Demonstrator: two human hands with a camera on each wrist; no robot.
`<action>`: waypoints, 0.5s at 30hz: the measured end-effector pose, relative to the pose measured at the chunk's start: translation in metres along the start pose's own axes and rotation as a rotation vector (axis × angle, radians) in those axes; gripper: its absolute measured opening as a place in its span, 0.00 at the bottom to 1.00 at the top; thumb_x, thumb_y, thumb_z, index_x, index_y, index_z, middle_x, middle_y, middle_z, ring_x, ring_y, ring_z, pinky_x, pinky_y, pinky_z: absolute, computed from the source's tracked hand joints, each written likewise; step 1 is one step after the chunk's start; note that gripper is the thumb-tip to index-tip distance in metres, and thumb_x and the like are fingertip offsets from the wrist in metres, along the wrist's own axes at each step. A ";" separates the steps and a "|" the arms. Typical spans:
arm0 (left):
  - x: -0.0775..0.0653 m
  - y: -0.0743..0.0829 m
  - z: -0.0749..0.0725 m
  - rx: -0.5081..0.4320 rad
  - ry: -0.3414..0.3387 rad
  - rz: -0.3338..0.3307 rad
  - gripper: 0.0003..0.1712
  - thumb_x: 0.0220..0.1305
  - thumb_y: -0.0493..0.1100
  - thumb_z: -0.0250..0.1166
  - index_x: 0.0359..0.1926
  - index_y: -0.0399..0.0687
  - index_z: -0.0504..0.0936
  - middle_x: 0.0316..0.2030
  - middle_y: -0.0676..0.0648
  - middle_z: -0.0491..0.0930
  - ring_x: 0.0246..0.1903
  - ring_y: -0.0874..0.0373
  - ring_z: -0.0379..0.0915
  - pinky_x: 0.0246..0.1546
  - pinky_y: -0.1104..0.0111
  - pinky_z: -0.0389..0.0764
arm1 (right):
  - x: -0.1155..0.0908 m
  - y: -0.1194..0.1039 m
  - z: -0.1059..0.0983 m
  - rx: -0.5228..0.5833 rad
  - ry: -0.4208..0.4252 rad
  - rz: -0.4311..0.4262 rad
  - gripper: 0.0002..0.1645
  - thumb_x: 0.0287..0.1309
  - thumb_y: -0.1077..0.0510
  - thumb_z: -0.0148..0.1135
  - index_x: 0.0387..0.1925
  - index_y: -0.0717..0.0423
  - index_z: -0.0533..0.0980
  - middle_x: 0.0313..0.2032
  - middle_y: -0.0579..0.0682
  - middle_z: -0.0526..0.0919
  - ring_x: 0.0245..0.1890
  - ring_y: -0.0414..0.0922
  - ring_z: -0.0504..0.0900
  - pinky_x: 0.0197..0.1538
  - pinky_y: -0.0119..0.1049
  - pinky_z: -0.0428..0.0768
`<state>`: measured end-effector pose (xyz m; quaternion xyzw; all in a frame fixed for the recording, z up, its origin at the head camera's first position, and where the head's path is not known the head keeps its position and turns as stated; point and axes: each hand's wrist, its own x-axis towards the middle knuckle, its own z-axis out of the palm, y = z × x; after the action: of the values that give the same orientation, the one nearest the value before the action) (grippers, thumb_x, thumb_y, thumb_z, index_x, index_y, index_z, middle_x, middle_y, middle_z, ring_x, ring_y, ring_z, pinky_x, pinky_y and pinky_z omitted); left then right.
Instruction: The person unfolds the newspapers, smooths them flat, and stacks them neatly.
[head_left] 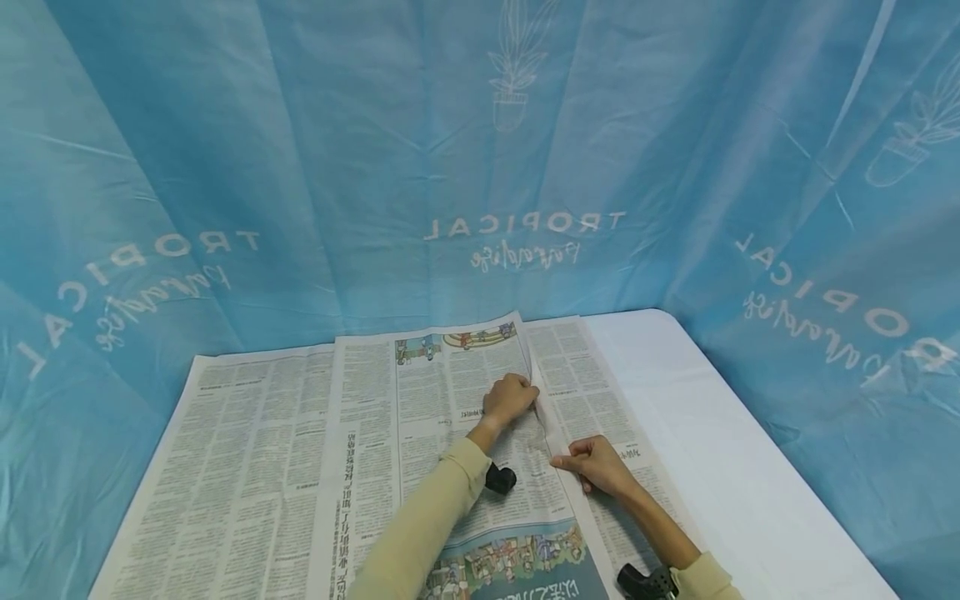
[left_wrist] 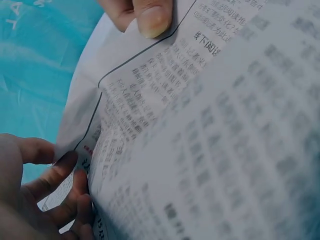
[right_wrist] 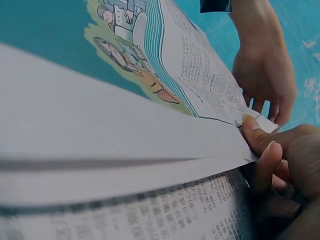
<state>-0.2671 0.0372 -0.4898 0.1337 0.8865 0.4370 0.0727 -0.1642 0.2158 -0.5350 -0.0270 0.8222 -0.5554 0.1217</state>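
Observation:
A newspaper sheet (head_left: 465, 467) with coloured drawings lies over other printed pages, its right margin raised along a narrow folded strip. Higher up that margin, my left hand (head_left: 511, 398) pinches the paper edge with curled fingers. Lower down and to the right, my right hand (head_left: 596, 465) pinches the same edge between thumb and fingers. In the right wrist view, the right thumb (right_wrist: 257, 135) presses on top of the strip, with the fingers beneath. The left wrist view shows the left fingers (left_wrist: 62, 172) against the paper's edge; their tips are partly hidden.
More newspaper pages (head_left: 232, 450) spread to the left, and another (head_left: 577, 367) lies under the raised margin. The white table (head_left: 720, 442) shows on the right. Blue curtains (head_left: 375, 167) hang behind and beside it. Both wrists carry black camera mounts (head_left: 501, 478).

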 end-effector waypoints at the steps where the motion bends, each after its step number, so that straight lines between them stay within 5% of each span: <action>1: 0.000 -0.001 -0.001 -0.011 -0.011 0.004 0.22 0.65 0.42 0.55 0.13 0.44 0.75 0.10 0.52 0.70 0.12 0.61 0.55 0.27 0.63 0.61 | 0.000 0.001 0.000 0.001 -0.006 -0.005 0.25 0.57 0.52 0.70 0.14 0.56 0.67 0.06 0.37 0.60 0.06 0.35 0.64 0.14 0.26 0.60; 6: 0.000 -0.003 -0.007 -0.146 -0.095 -0.019 0.19 0.68 0.38 0.56 0.18 0.39 0.76 0.23 0.39 0.83 0.17 0.60 0.66 0.28 0.67 0.65 | 0.000 0.001 -0.004 0.044 -0.047 -0.002 0.22 0.59 0.52 0.68 0.19 0.61 0.71 0.08 0.38 0.62 0.08 0.35 0.67 0.16 0.28 0.65; 12: -0.001 -0.003 -0.015 -0.380 -0.193 -0.071 0.17 0.71 0.34 0.55 0.22 0.44 0.67 0.33 0.28 0.82 0.32 0.41 0.82 0.27 0.69 0.76 | 0.003 -0.001 -0.012 0.119 -0.042 0.045 0.29 0.66 0.49 0.60 0.54 0.72 0.73 0.15 0.42 0.75 0.10 0.35 0.69 0.16 0.27 0.64; 15: -0.003 -0.005 -0.018 -0.415 -0.210 -0.075 0.17 0.71 0.33 0.55 0.22 0.42 0.67 0.33 0.27 0.82 0.38 0.35 0.81 0.30 0.65 0.80 | 0.005 -0.001 -0.011 0.165 -0.034 0.057 0.33 0.71 0.46 0.53 0.61 0.73 0.68 0.18 0.45 0.75 0.09 0.35 0.69 0.13 0.26 0.59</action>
<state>-0.2695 0.0201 -0.4831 0.1274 0.7696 0.5906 0.2066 -0.1713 0.2247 -0.5314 -0.0028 0.7717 -0.6173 0.1530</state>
